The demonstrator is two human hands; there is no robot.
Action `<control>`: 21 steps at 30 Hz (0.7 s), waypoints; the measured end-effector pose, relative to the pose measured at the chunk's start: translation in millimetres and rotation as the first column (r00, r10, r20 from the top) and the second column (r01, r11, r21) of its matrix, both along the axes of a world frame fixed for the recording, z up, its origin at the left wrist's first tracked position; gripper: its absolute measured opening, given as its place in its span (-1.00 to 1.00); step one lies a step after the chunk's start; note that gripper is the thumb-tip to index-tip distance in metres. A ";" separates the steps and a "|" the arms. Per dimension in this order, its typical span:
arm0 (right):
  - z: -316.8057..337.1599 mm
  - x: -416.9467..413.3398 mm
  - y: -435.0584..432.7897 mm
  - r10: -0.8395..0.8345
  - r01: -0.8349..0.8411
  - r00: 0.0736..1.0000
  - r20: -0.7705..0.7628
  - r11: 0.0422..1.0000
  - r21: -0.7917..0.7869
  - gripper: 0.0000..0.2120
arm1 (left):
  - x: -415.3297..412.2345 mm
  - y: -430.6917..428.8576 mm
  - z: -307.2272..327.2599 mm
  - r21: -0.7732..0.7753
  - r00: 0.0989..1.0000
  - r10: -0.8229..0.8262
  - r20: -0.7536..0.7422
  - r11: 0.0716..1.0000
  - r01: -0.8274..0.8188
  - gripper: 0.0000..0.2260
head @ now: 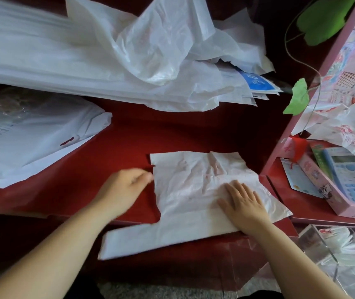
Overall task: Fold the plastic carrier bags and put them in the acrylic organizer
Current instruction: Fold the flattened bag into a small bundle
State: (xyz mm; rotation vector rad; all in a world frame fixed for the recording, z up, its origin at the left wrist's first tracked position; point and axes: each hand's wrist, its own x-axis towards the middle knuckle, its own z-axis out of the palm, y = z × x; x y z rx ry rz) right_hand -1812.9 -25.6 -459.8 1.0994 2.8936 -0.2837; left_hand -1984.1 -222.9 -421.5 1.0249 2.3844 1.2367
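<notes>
Thin, limp, slippery bag (pixel 194 184); pinch at edge. R hand (pixel 243 203) flat, pressing it; L hand (pixel 127 184) grip unclear.

Right hand (pixel 243 203) flat, fingers (pixel 238 189) spread; left hand (pixel 127 186) blurred, fingers bent.

This looks like a small shop's counter: a dark red surface (pixel 172 130) carries thick stacks of flat white carrier bags (pixel 42 61) with loose crumpled ones heaped on top; flat packs with blue printed labels (pixel 256 83) lie under the heap. To the right a pink shelf (pixel 274 156) holds a calculator (pixel 353 178) beside a pink cartoon-printed box (pixel 323 190), with printed packets (pixel 351 50) in clear wrapping stacked above; a clear acrylic organizer (pixel 314 238) below it holds folded bags, and a green vine (pixel 297 100) trails down the shelf's post.
</notes>
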 end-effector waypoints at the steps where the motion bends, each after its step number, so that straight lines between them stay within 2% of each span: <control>1: 0.7 3.8 0.1 0.037 -0.037 0.999 0.011 0.999 0.006 -0.38 | -14.7 13.2 2.5 -0.015 1.000 0.010 -0.010 1.000 -0.010 -0.78; 2: 1.9 6.4 0.6 0.073 -0.073 0.997 0.012 0.997 0.011 -0.24 | -30.0 27.5 2.0 -0.048 1.000 0.015 0.019 0.999 -0.014 -0.73; 4: 3.1 10.6 3.2 0.116 -0.116 0.993 0.022 0.993 0.007 0.17 | -55.0 52.8 -2.0 -0.147 0.990 -0.001 0.138 0.989 0.022 -0.57; 5: 2.4 11.9 6.9 0.132 -0.133 0.991 0.035 0.991 0.018 0.28 | -61.5 62.1 -3.5 -0.207 0.984 -0.020 0.176 0.977 0.056 -0.51; 7: -0.5 13.0 15.1 0.180 -0.182 0.982 0.049 0.983 0.035 0.27 | -67.0 73.5 -5.8 -0.284 0.980 -0.060 0.192 0.952 0.114 -0.43; 11: 2.8 5.9 25.4 0.262 -0.263 0.963 0.069 0.965 0.015 0.11 | -62.2 79.9 -4.1 -0.316 0.971 -0.139 0.197 0.928 0.197 -0.43; 14: 4.1 -3.2 32.4 0.285 -0.286 0.956 0.071 0.958 0.009 0.19 | -60.0 75.9 -2.4 -0.319 0.960 -0.153 0.233 0.921 0.224 -0.39; 16: 3.9 -5.8 34.6 0.297 -0.298 0.952 0.070 0.955 0.006 0.14 | -60.1 73.8 -0.4 -0.298 0.950 -0.137 0.280 0.929 0.222 -0.37; 18: 4.7 -5.9 34.4 0.308 -0.308 0.949 0.066 0.951 -0.004 0.05 | -59.1 72.9 1.6 -0.274 0.934 -0.127 0.332 0.935 0.225 -0.40; 21: 4.8 -5.4 34.5 0.305 -0.305 0.950 0.063 0.952 -0.012 0.07 | -55.0 73.9 3.5 -0.248 0.923 -0.172 0.344 0.932 0.266 -0.53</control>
